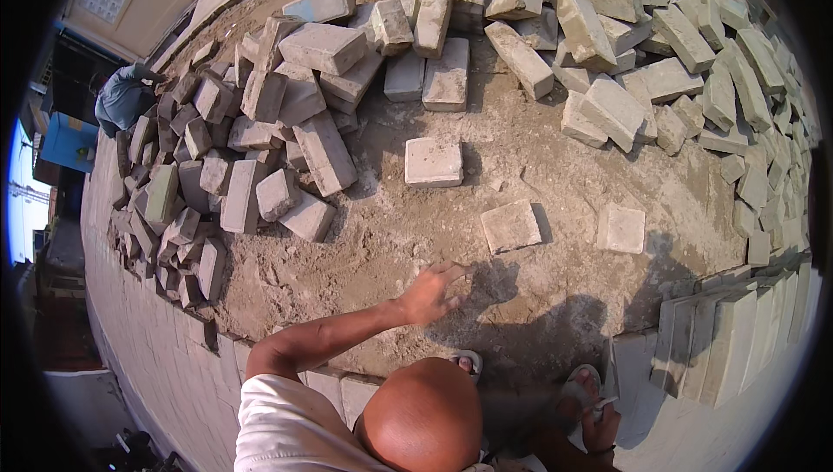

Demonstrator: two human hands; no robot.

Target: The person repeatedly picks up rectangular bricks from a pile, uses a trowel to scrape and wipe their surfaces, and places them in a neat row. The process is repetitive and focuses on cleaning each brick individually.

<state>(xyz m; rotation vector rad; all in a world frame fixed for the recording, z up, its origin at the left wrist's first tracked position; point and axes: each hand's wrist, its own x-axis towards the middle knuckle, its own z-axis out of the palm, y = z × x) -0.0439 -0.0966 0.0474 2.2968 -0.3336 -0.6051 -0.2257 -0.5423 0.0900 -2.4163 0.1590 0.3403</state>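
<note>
My left hand (434, 292) reaches over the sandy ground with its fingers apart and nothing in them. Ahead of it lie three separate pale blocks: a squarish paving block (434, 162), a tilted block (511, 226) and a flat square block (626, 229). At the lower right, beside my sandalled foot (583, 381), my right hand (600, 429) is curled. A small pale thing (605, 403) shows at its fingers, too small to name. My bent left knee (421, 420) hides part of the ground in front of me.
Heaped grey blocks (325, 151) rise at the left, with another large heap (677, 81) at the far right. Blocks stand in a row (729, 333) at the near right. Laid paving (147, 350) runs along the left. A person (126, 99) bends beyond the left heap near a blue container (69, 140).
</note>
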